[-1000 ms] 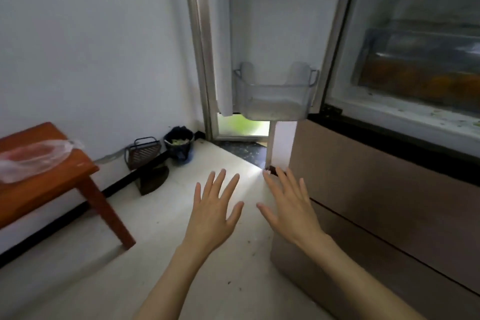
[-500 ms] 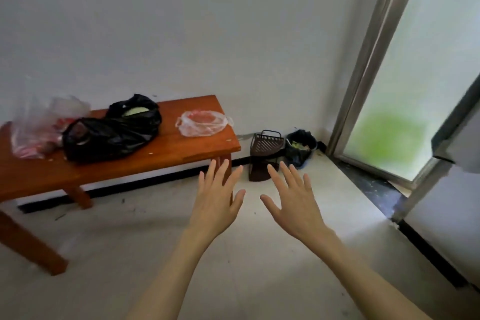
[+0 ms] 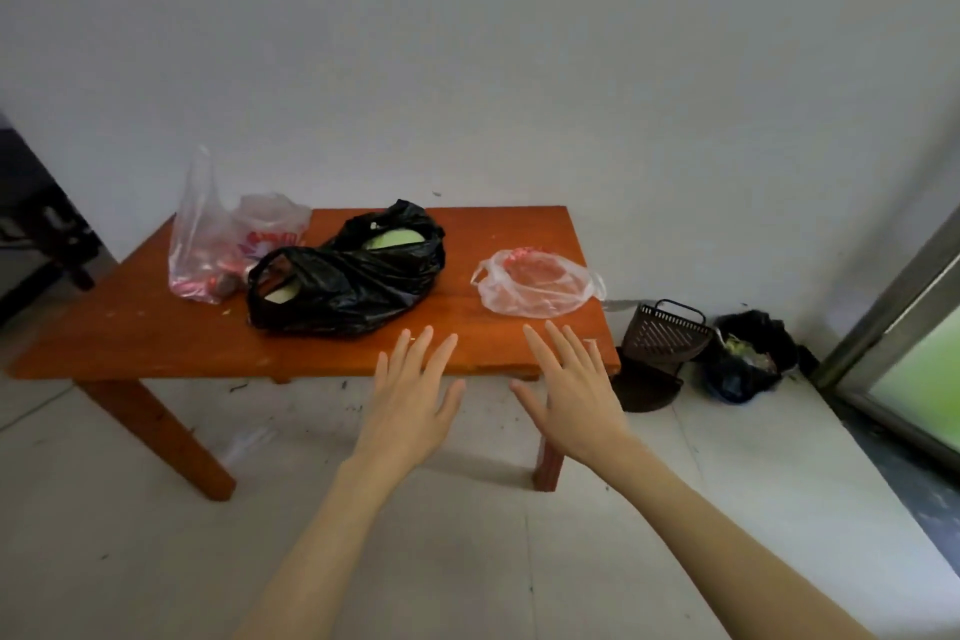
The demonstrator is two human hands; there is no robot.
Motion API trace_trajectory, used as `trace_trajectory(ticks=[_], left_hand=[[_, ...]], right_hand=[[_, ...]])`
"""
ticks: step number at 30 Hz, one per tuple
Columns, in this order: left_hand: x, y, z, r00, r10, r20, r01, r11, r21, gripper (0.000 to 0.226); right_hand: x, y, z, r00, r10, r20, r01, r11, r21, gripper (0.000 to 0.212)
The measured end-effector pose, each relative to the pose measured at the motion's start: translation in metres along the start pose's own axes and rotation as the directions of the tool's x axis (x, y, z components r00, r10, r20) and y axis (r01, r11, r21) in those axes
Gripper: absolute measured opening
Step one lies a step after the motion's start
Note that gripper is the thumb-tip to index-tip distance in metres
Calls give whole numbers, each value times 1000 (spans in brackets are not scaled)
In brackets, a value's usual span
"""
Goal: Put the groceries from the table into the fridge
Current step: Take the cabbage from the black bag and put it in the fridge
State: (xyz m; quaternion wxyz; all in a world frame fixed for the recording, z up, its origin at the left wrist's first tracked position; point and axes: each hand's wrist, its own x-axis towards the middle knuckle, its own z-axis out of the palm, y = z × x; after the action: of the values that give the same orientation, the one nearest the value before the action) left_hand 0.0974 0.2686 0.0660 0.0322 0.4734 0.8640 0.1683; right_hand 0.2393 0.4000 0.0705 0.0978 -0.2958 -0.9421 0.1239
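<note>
Both my hands, left (image 3: 410,400) and right (image 3: 571,398), are wide open and empty. Next I reach for the clear bag (image 3: 537,287) on the desk (image 3: 156,333).

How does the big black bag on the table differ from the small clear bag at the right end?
The black bag is opaque, bulky and gapes open, showing pale green produce; the small clear bag is see-through, flatter and lies low, with something reddish inside. The black one sits mid-table, the clear one near the right end. Both are untouched plastic bags.
</note>
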Motion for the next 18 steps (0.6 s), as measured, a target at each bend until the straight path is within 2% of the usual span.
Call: trace_trajectory(ticks=[8,13,18], left_hand=[[101,-95,5,999,-37,-30,37,999,-22,55],[179,-165,-8,1000,-21,-4,21,999,-29,54],[250,-217,-18,999,-31,21,32,997,-71,55]], right_hand=[[131,-23,43,998,-60,11,59,996,73,61],[223,-51,65,999,-10,-32,16,983,184,53],[296,-64,84,998,4,-65,8,984,181,46]])
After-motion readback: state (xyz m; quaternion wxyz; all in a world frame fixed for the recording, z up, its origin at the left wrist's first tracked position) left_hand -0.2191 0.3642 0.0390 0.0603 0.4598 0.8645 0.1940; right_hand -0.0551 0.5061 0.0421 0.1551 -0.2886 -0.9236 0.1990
